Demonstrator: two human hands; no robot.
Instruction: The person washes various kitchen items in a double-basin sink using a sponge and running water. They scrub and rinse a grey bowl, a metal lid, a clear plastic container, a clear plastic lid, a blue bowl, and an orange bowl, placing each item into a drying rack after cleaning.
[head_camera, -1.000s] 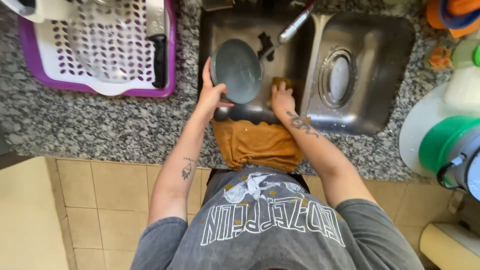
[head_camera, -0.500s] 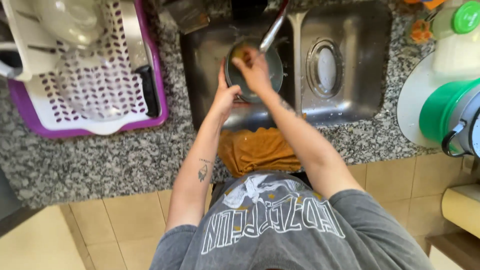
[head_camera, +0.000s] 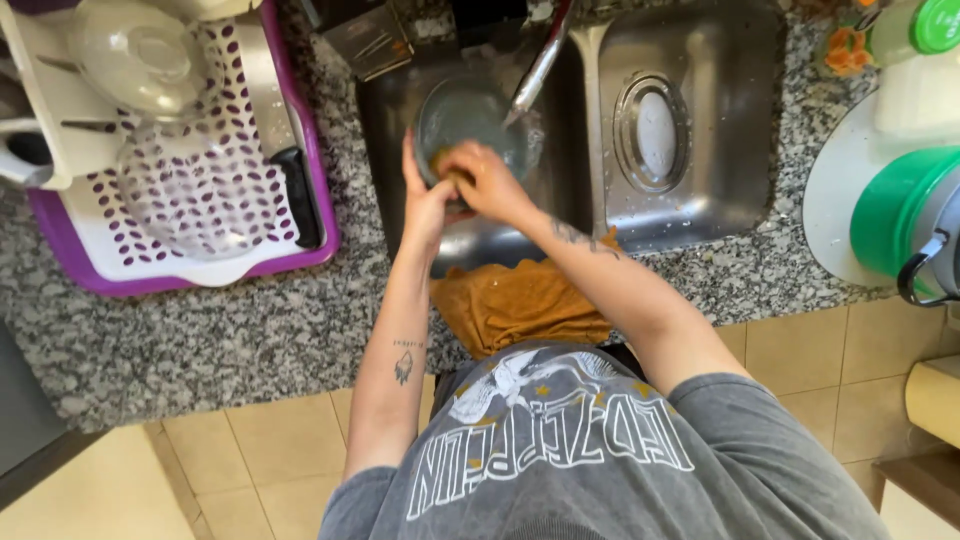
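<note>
A: Where does the work sit?

B: In the left basin of the stainless steel double sink (head_camera: 700, 215), set in the speckled grey granite counter (head_camera: 230, 340). The round grey-green plate (head_camera: 468, 118) stands tilted under the chrome tap spout (head_camera: 540, 65).

A: How are the hands placed?

B: The left hand (head_camera: 425, 205) grips the plate's lower-left rim, fingers curled round the edge. The right hand (head_camera: 490, 180) closes its fingers on a small yellow sponge (head_camera: 447, 160), pressed to the plate face.

A: Good technique?

B: Probably: hold the rim firm, scrub in circles, keep the plate low over the basin. The orange cloth (head_camera: 520, 300) draped on the counter edge catches drips
</note>
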